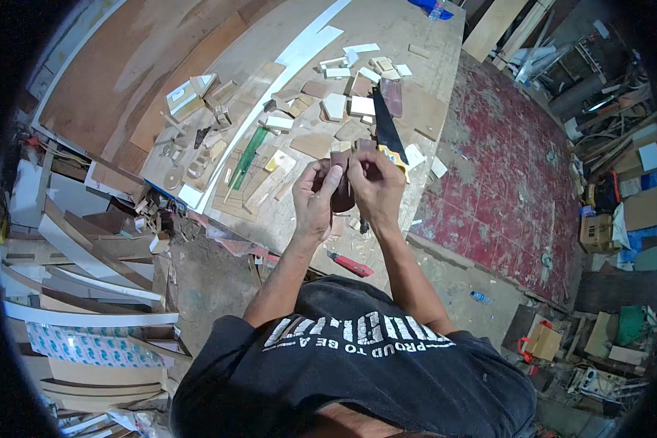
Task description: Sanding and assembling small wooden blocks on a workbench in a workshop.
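Observation:
Above the near edge of the workbench [270, 232], both my hands meet around a curved reddish-brown strip [342, 196], possibly sandpaper. My left hand [315, 201] is closed on its left side, thumb pressed on its face. Fingers bent in a pinch, my right hand [378, 191] grips its right edge. A small brown piece [366, 145] shows just past the right fingertips; whether it belongs to the strip I cannot tell. Close beyond the right hand lies a handsaw [387, 123] with a dark blade and yellow handle. A red utility knife [350, 264] rests nearer my body.
Wood offcuts and white blocks [334, 107] litter the bench, with a green strip [250, 157] to their left. A long white strip [299, 62] runs toward the far side. Curved panels [87, 314] are stacked at left. Red flooring [500, 175] and boxes [596, 232] lie right.

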`<state>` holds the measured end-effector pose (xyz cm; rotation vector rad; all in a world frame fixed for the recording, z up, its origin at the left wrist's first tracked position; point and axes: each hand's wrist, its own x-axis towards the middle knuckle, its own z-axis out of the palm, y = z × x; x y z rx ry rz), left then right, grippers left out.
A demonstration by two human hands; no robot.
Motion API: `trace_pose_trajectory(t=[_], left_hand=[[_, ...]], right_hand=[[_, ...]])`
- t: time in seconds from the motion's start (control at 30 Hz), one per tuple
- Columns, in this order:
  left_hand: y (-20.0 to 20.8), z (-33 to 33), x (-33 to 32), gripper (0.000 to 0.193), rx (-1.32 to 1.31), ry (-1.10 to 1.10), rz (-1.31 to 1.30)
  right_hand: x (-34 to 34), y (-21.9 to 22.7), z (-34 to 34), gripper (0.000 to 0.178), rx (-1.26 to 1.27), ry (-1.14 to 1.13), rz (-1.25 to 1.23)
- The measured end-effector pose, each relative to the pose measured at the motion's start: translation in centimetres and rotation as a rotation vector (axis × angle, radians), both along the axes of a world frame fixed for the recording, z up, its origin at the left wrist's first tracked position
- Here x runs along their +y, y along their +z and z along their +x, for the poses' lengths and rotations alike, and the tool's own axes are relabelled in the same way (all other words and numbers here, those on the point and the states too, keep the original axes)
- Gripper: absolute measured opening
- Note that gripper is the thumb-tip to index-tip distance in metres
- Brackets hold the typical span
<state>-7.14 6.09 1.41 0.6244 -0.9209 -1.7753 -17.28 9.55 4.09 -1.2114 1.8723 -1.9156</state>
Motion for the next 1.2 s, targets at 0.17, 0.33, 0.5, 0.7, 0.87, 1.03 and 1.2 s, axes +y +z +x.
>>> trace_pose_trajectory(t=[0.17, 0.33, 0.5, 0.7, 0.87, 1.03, 1.2], left_hand=[[0.2, -0.7, -0.3, 0.013, -0.037, -0.009, -0.046], [0.3, -0.4, -0.7, 0.013, 0.024, 0.004, 0.001], [0.1, -0.8, -0.5, 0.014, -0.024, 0.023, -0.076], [-0.1, 0.2, -0.9, 0.016, -0.031, 0.043, -0.080], [-0.1, 0.0, -0.7, 0.016, -0.083, 0.020, -0.153], [-0.3, 0.5, -1.2, 0.016, -0.054, 0.028, -0.081], [0.8, 0.8, -1.3, 0.023, 0.069, 0.011, 0.104]], right_hand=[[0.7, -0.3, -0.1, 0.006, 0.123, 0.029, 0.031], [-0.2, 0.5, -0.6, 0.005, -0.037, 0.031, -0.029], [0.4, -0.8, 0.0, 0.006, 0.068, -0.041, 0.080], [-0.6, 0.4, -0.8, 0.009, -0.205, 0.077, -0.006], [-0.4, 0.2, -0.2, 0.010, -0.168, 0.076, 0.074], [-1.0, 0.3, -0.9, 0.009, -0.488, 0.244, -0.028], [-0.2, -0.1, -1.2, 0.014, -0.716, 0.366, -0.044]])
